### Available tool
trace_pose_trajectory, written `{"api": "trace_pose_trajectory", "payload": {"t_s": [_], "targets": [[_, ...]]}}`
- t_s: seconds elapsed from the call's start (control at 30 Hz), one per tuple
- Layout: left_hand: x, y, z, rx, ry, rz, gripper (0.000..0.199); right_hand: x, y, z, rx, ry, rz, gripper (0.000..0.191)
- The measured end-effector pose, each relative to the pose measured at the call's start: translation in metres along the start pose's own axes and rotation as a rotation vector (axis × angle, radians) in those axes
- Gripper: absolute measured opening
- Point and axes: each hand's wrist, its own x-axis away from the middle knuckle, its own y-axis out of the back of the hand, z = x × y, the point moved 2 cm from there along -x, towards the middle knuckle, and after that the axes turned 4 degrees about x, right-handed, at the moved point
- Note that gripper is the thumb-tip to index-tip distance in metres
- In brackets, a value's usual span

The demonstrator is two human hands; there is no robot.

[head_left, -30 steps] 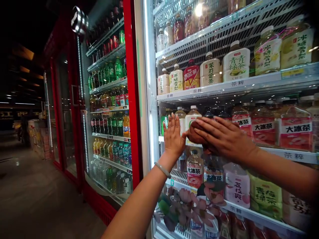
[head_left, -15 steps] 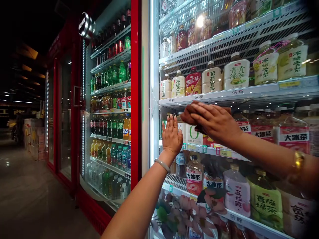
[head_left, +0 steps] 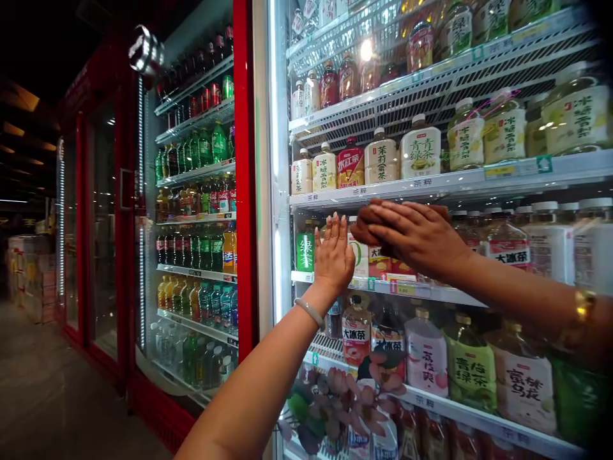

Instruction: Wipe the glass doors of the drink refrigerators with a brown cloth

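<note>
My left hand (head_left: 334, 255) is pressed flat with fingers stretched upward on the glass door (head_left: 282, 211) of a drinks fridge. A pale bangle (head_left: 311, 313) circles that wrist. To its right, my right hand (head_left: 416, 233) holds a folded brown cloth (head_left: 366, 231) against the same glass, its fingers laid over the cloth and pointing left. The cloth sticks out past the fingertips, and part of it shows above the hand. A gold bracelet (head_left: 584, 305) is on the right wrist. Behind the hands, a green tea bottle (head_left: 305, 250) stands on a shelf.
Shelves behind the glass hold rows of bottled teas (head_left: 421, 153). Pinkish leaves (head_left: 345, 396) show low on the door, perhaps a reflection. On the left stands another fridge with a red frame (head_left: 244, 191) and bottled drinks. Stacked boxes (head_left: 33, 275) sit on the floor beyond.
The view has turned a little right, so the fridges sit further left. Both hands have moved slightly right across the glass, uncovering the green tea bottle. The cloth stays under my right hand.
</note>
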Motion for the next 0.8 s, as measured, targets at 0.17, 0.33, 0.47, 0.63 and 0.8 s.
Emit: {"api": "trace_pose_trajectory", "payload": {"t_s": [0.17,0.33,0.47,0.63,0.8], "targets": [[-0.007,-0.014,-0.028,0.048,0.087,-0.086,0.071,0.012,-0.001,0.018,-0.008,-0.119,0.003,0.061],[0.008,-0.018,-0.036,0.012,0.021,-0.037,0.073,0.052,0.02,-0.01,0.064,0.106,0.019,0.051],[-0.005,-0.024,-0.056,0.005,0.152,-0.094,0.076,0.047,0.025,-0.021,0.138,-0.269,-0.009,0.05],[-0.006,-0.029,-0.079,0.025,0.11,-0.059,0.082,0.061,0.029,0.023,0.123,-0.156,0.015,0.055],[0.002,-0.034,-0.095,0.029,-0.004,-0.001,0.078,0.09,0.044,0.0,0.097,-0.084,-0.055,0.043]]}}
